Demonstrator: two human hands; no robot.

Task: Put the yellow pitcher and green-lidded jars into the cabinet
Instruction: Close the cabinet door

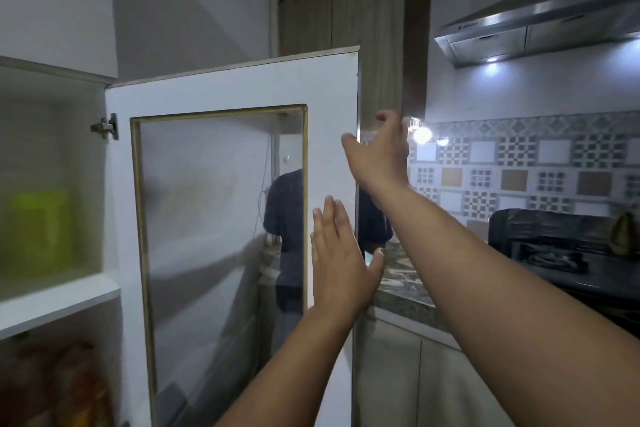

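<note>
1. Two bare hands, fingers spread flat and holding nothing: left hand (341,260) and right hand (379,152) at the white glass-paned cabinet door (221,218), frame centre.
2. Blurred yellow-green plastic container (41,225) stands on the white shelf (59,305), left.

Cabinet (52,87): at our far left, standing open.
Door (221,90): swung out before us, hinged on the cabinet's right side.
Pitcher (40,229): in the cabinet, on the upper shelf (59,305).
Left hand (341,262): flat against the door's free edge.
Right hand (381,152): above our left, at that edge.
Counter (401,281): behind and right of the door.
Stove (561,250): on the counter, far right.
Hood (540,28): above the stove.
</note>
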